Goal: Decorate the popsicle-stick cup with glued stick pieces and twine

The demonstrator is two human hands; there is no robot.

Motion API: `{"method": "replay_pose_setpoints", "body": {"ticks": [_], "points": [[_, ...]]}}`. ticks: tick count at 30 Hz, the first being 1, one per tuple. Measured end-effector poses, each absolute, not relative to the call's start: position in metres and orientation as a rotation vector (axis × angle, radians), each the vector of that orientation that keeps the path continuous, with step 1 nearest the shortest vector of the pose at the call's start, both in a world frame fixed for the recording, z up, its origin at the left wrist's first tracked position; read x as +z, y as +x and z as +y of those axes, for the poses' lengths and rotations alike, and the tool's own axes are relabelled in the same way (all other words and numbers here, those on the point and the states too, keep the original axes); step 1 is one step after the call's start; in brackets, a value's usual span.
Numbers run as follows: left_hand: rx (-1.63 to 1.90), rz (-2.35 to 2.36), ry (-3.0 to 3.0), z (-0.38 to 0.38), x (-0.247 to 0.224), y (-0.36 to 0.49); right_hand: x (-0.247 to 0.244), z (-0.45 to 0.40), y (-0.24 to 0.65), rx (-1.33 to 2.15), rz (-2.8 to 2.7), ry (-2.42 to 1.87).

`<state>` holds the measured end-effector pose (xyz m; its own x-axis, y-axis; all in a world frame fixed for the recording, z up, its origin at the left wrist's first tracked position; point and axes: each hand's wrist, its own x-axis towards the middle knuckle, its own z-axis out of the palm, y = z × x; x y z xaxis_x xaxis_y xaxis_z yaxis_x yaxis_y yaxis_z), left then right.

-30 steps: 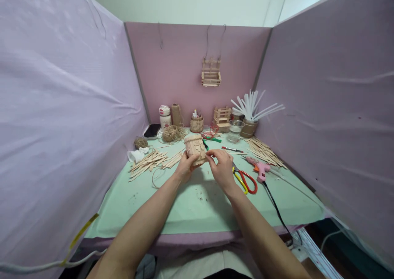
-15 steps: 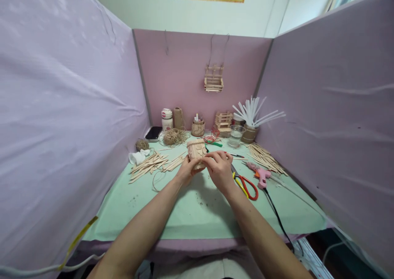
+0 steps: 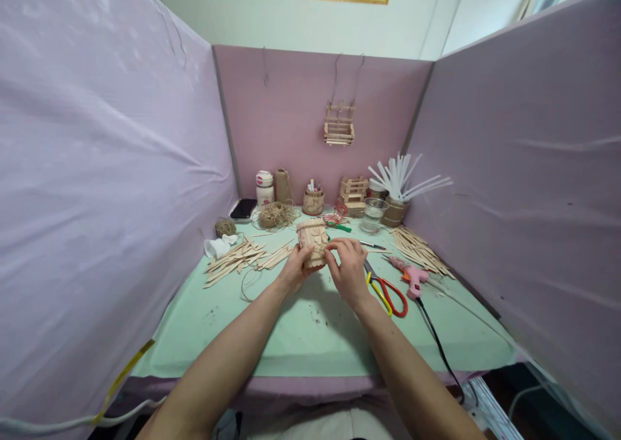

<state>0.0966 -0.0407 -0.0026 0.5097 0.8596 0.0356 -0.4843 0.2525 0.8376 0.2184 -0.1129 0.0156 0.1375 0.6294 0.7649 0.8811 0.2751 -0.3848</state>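
Above the middle of the table, a small wooden pot (image 3: 312, 238) with a braided band round its rim and scale-like chips on its side is held slightly tilted. My left hand (image 3: 297, 268) grips it from the left and below, thumb on its front. At its right side is my right hand (image 3: 347, 264), thumb and fingertips pinched together close against the wall. Whatever lies between those fingertips is too small to make out. Scissors (image 3: 385, 291) with red and yellow handles lie just right of my right hand.
A pink glue gun (image 3: 412, 278) with a black cord lies at the right. Wooden sticks (image 3: 237, 262) are piled at the left, more sticks (image 3: 420, 251) at the right. Along the back stand twine (image 3: 275, 215), a clear water cup (image 3: 373, 213) and a pot of white glue sticks (image 3: 395, 210).
My right hand's fingertips have drawn from the pot's lower front to its right edge, uncovering more of the chips. My left hand keeps its hold. The view has shifted very slightly.
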Motion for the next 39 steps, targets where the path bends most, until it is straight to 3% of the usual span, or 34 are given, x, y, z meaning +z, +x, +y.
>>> {"method": "replay_pose_setpoints", "body": {"ticks": [15, 32, 39], "points": [[1.034, 0.519, 0.977, -0.044, -0.003, 0.098, 0.016, -0.103, 0.219, -0.034, -1.438, -1.530], [0.940, 0.679, 0.988, -0.044, 0.000, 0.097, 0.033, -0.107, 0.222, -0.183, -1.540, -1.509], [0.958, 0.708, 0.897, -0.039, 0.006, 0.094, 0.018, -0.137, 0.284, -0.095, -1.351, -1.608]]}}
